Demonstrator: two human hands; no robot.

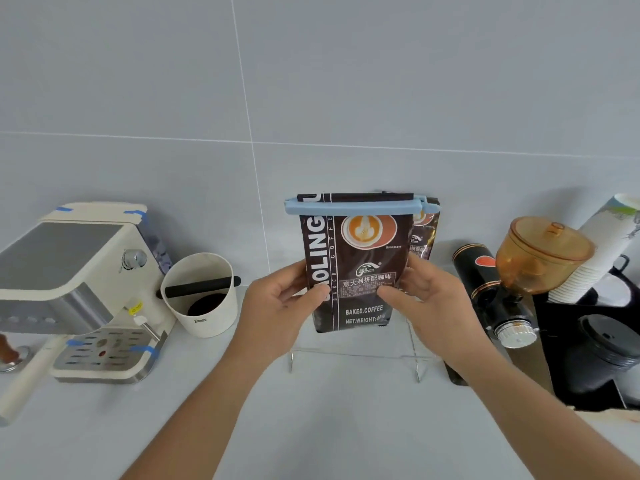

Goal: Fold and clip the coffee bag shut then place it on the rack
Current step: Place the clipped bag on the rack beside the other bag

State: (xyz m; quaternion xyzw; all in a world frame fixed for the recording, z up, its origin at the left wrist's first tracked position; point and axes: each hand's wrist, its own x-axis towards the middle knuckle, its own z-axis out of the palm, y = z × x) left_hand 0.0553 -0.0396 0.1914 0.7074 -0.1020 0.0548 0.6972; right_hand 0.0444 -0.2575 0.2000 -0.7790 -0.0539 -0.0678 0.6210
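A dark brown coffee bag (356,265) stands upright at the centre, above the thin wire rack (353,355) on the counter. A long light-blue clip (353,206) is clamped across its folded top. My left hand (280,306) grips the bag's left edge, thumb on the front. On the other side, my right hand (426,299) holds the right edge, thumb pressed on the label. Whether the bag's bottom touches the rack I cannot tell. A second similar bag (424,237) stands behind it, mostly hidden.
A cream espresso machine (79,289) stands at the left, with a white knock box (204,296) beside it. At the right are a black grinder (491,292) with an amber hopper (543,258), stacked paper cups (602,244) and black lids (602,344). A grey tiled wall rises behind.
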